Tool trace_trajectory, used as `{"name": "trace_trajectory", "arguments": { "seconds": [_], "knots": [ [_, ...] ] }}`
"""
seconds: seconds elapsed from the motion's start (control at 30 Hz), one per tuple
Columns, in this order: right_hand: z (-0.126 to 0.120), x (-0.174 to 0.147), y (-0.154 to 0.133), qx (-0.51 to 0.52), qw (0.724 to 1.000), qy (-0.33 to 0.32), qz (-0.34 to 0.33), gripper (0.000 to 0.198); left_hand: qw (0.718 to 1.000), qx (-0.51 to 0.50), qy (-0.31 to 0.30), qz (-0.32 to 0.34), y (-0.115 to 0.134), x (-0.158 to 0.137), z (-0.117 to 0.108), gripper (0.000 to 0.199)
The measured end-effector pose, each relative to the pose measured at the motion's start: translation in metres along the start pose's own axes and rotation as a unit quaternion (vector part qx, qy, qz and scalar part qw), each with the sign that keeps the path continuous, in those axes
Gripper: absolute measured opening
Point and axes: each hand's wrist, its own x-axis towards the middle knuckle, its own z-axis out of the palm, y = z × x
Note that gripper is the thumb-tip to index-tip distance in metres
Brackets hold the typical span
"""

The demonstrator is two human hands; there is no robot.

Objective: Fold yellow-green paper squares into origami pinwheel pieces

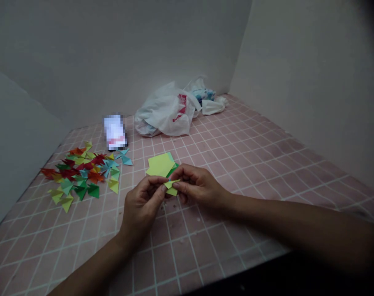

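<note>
Between my two hands is a small folded piece of yellow paper [172, 188], held just above the table. My left hand [145, 201] pinches its left side between thumb and forefinger. On the other side, my right hand [199, 185] grips the paper with thumb and fingertips, the other fingers curled beneath. Just behind the hands lies a small stack of paper sheets [160, 164], yellow on top with green and light blue edges showing. My fingers hide part of the folded paper and the stack's near right corner.
Many folded paper pieces [96, 176] in red, orange, yellow, green and blue lie spread at the left. A phone with a lit, blurred screen [115, 132] stands behind them. White plastic bags [168, 111] and a blue-patterned packet [205, 95] sit against the back wall on the pink checked tablecloth [251, 164].
</note>
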Motion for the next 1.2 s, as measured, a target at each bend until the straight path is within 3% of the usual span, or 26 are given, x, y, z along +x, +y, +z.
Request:
{"name": "trace_trajectory", "arguments": {
  "seconds": [0.27,0.5,1.0,1.2],
  "knots": [
    [0.0016,-0.0019,-0.0021,-0.014,1.000,-0.002,-0.016,0.008,0.999,-0.037,0.003,-0.012,0.0012,0.0002,0.0003,0.005],
    [0.0011,-0.0010,0.0049,-0.007,0.997,-0.004,-0.082,0.002,0.997,-0.072,-0.005,-0.040,0.0038,0.0012,0.0014,0.006],
    [-0.0004,-0.0030,-0.0011,-0.075,0.992,-0.010,-0.101,0.005,0.992,-0.100,-0.003,-0.081,0.0015,-0.0025,-0.0010,0.008],
    [-0.0016,-0.0025,-0.0007,-0.092,0.991,-0.009,-0.093,0.004,0.994,-0.097,-0.009,-0.052,0.0037,-0.0019,0.0017,0.008]
  ]
}}
